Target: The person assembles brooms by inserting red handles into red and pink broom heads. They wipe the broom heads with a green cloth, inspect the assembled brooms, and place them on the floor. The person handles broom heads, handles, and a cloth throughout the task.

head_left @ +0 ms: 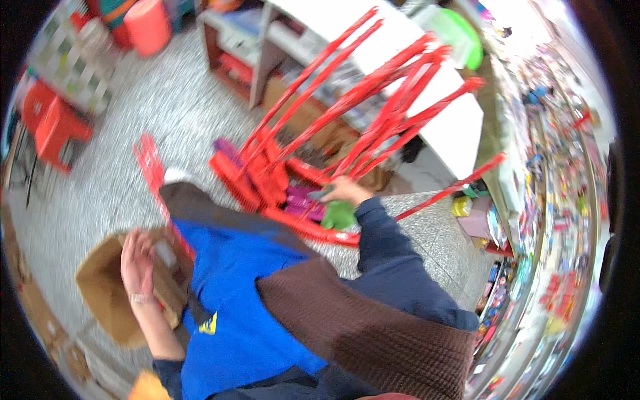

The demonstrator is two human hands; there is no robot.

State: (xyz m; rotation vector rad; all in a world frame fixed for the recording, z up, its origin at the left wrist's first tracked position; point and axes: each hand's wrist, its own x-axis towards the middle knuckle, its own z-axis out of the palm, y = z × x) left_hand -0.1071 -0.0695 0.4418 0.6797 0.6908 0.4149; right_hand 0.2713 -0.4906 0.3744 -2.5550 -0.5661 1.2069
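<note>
Two hands are at work over a speckled grey floor (153, 120). The right hand (343, 190) is stretched forward into a bundle of red long-handled brooms (373, 113), whose heads are gathered low by a red rack (293, 223) and whose handles fan up and to the right. Whether its fingers are closed on a handle or on the green item (339, 215) just below it cannot be told, since the fingers are hidden and the picture is blurred. The left hand (139, 267) is laid flat, fingers pressed together, on the flap of a brown cardboard box (113, 293) at the lower left; a ring is seen on one finger.

The step in hand is judged to be sorting or pulling stock at the broom rack while the box is steadied. A firmer, visible grasp on one handle would be called for next, and care that the leaning handles are not knocked over.

Purple packages (303, 199) are lodged among the broom heads. A white counter (400, 73) runs behind, with a green plastic basin (460, 33) on its far end. Small multicoloured packets (567, 200) are hung in dense rows along the right wall, too blurred for detail. Red plastic stools (57, 127) stand at the left, and a pink bucket (148, 25) at the top.
</note>
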